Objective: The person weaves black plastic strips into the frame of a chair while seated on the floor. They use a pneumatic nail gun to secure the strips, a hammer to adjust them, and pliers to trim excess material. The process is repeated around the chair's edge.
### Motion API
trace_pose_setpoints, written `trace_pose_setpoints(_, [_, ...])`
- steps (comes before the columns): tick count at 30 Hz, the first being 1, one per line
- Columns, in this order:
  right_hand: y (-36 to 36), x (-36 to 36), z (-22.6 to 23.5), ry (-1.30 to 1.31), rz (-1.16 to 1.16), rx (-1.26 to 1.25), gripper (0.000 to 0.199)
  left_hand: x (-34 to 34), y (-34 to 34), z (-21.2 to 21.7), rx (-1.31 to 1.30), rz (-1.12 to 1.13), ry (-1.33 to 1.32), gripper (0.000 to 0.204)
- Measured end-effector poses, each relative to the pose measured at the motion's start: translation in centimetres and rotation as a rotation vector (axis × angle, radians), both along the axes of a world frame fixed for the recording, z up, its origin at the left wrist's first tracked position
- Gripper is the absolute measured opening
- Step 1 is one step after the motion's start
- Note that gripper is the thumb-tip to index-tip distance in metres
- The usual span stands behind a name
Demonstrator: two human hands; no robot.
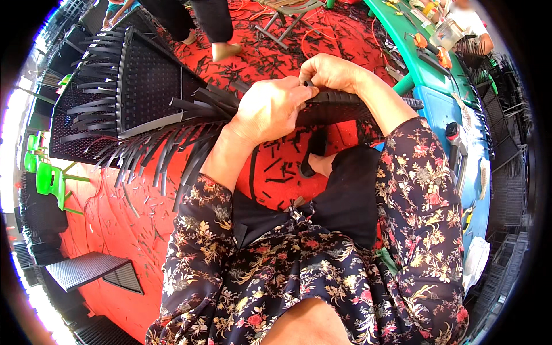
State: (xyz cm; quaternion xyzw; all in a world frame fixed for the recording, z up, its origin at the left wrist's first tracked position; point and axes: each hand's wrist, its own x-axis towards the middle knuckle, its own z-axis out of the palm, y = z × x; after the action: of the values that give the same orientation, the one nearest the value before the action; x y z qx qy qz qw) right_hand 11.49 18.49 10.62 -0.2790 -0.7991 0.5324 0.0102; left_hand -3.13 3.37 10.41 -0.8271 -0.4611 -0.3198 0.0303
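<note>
A large black woven frame [152, 77] stands in front of me, with many loose flat black strips [164, 146] sticking out along its edges. Its near edge, closely wrapped in black strip [339, 99], runs to the right beneath my hands. My left hand [269, 108] is closed at this edge, thumb and fingers pinching a black plastic strip. Just beyond it, my right hand [332, 72] is bent over the same spot, its fingertips closed on the short dark strip end [308, 84]. The two hands nearly touch, and parts of the strip are hidden behind the fingers.
Black strip scraps lie over the red floor [270, 34]. On the right stand a green table [402, 34] with tools and a blue table [437, 123] holding a power tool [456, 141]. A green chair [52, 183] is at left. Other people are at the far side.
</note>
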Motion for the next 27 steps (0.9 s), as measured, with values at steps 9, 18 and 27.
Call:
trace_pose_setpoints(9, [-1.1,0.5,0.4,0.138,0.279,0.135,0.019,0.2,0.0,-0.1,0.057,0.012,0.009,0.021])
trace_pose_setpoints(18, [-10.0,4.4,3.0,0.591,-0.031,1.014,0.045,-0.1,0.3,0.1,0.034,0.027,-0.042,0.010])
trace_pose_setpoints(27, [-10.1,3.0,-0.4,0.704,-0.170,1.400,0.017,-0.2,0.0,0.0,0.080,0.046,-0.081,0.020])
